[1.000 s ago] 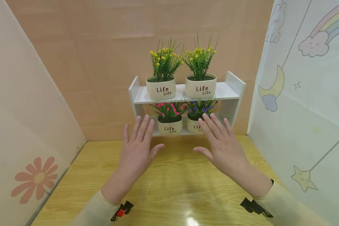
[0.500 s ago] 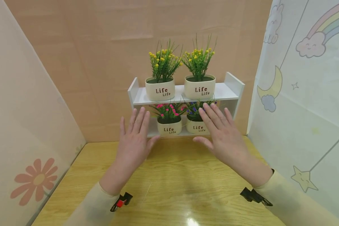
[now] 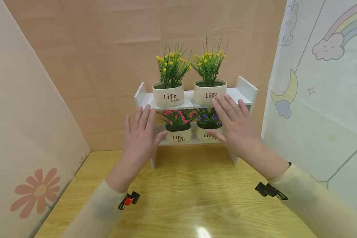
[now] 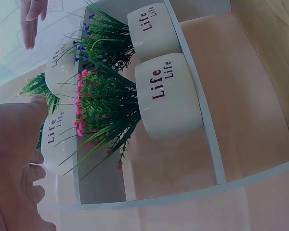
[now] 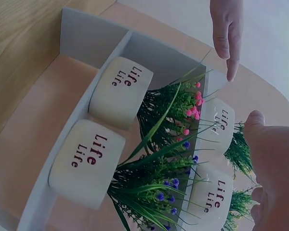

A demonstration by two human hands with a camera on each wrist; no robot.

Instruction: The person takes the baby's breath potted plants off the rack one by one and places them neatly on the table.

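My left hand (image 3: pixel 139 142), fingers straight and thumb spread, hovers in front of the left end of a white two-tier shelf (image 3: pixel 236 94). Across from it my right hand (image 3: pixel 239 130) is likewise extended, overlapping the right-hand pots in the head view. Neither hand holds anything. Two cream "Life" pots with yellow flowers, a left pot (image 3: pixel 168 96) and a right pot (image 3: pixel 203 94), stand on the upper board. Below sit a pot with pink flowers (image 3: pixel 178 136) and a pot with blue flowers (image 3: pixel 200 133). The wrist views show both lower pots upright on their board (image 4: pixel 204 139).
The shelf stands on a wooden table (image 3: pixel 178 195) close to a peach backdrop (image 3: pixel 107 66). A pale panel with a flower print (image 3: pixel 38 190) rises on the left. On the right is a white panel with cartoon prints (image 3: pixel 327 99).
Both hands have risen in the head view, fingers still straight, the right one now overlapping the upper right pot. The lower shelf legs have come into sight. The pots have not moved.
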